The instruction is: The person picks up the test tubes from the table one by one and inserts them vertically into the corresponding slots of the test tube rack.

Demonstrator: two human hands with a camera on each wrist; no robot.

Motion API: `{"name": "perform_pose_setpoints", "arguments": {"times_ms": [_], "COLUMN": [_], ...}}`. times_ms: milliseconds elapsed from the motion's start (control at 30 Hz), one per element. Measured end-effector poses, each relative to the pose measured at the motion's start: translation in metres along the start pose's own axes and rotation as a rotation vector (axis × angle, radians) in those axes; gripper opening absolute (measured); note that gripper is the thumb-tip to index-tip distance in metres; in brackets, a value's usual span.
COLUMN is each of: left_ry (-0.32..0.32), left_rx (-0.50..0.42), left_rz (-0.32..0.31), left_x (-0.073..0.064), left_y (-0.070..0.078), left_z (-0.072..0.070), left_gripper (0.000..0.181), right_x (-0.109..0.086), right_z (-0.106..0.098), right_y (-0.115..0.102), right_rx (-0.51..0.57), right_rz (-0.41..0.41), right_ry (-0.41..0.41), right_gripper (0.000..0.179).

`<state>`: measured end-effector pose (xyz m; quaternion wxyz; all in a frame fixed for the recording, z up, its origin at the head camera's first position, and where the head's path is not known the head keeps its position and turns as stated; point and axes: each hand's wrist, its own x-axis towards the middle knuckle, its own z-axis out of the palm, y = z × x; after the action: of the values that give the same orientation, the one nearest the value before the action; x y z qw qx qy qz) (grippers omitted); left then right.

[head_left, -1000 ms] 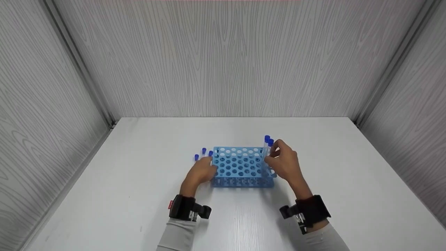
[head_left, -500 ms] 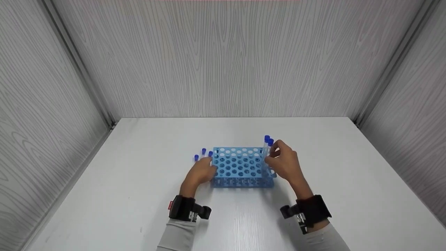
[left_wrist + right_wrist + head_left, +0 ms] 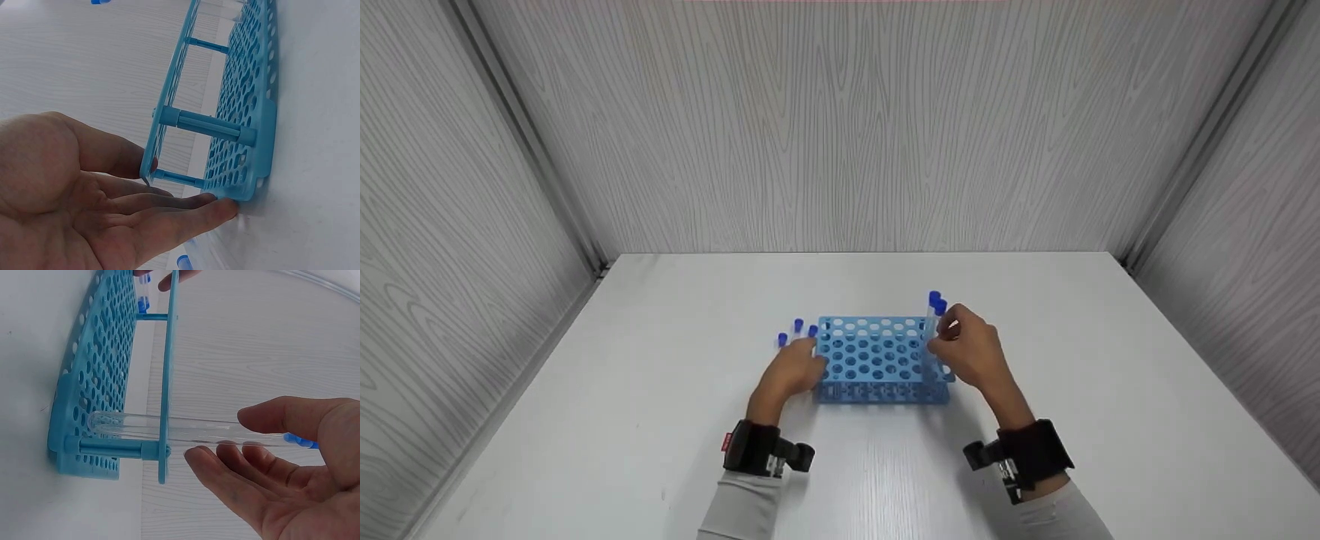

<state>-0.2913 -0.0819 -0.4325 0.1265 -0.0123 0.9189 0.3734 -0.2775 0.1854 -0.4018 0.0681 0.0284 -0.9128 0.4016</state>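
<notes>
A blue test tube rack (image 3: 877, 382) stands on the white table. My left hand (image 3: 793, 367) grips its left end, thumb at the top plate and fingers along the side near the base. At the right end, my right hand (image 3: 971, 351) pinches a clear test tube (image 3: 214, 430) between thumb and fingers. That tube passes through the top plate, with its rounded tip close to the lower plate. Its blue cap (image 3: 940, 308) is beside the blue cap (image 3: 934, 296) of a second upright tube.
Three more blue caps (image 3: 799, 325) show left of the rack, their tubes largely hidden by my left hand. In the left wrist view a clear tube (image 3: 209, 250) lies beneath the fingers. Grey wood-grain panels (image 3: 840, 150) enclose the white table (image 3: 660, 300).
My right hand and the test tube in it have shifted very slightly left and down. The left hand and the rack stay in place.
</notes>
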Motion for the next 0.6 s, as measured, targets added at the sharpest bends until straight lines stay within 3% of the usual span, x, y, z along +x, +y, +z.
{"name": "perform_pose_setpoints", "arguments": {"times_ms": [600], "left_ry": [-0.003], "left_rx": [-0.008], "left_rz": [-0.004], "left_x": [0.0008], "left_y": [-0.0002], "left_z": [-0.0003], "left_gripper": [0.056], "right_x": [0.0], "right_z": [-0.0061], "right_y": [0.0001], "right_rx": [-0.024], "right_rz": [0.038], "right_ry": [-0.091], "right_gripper": [0.029]}}
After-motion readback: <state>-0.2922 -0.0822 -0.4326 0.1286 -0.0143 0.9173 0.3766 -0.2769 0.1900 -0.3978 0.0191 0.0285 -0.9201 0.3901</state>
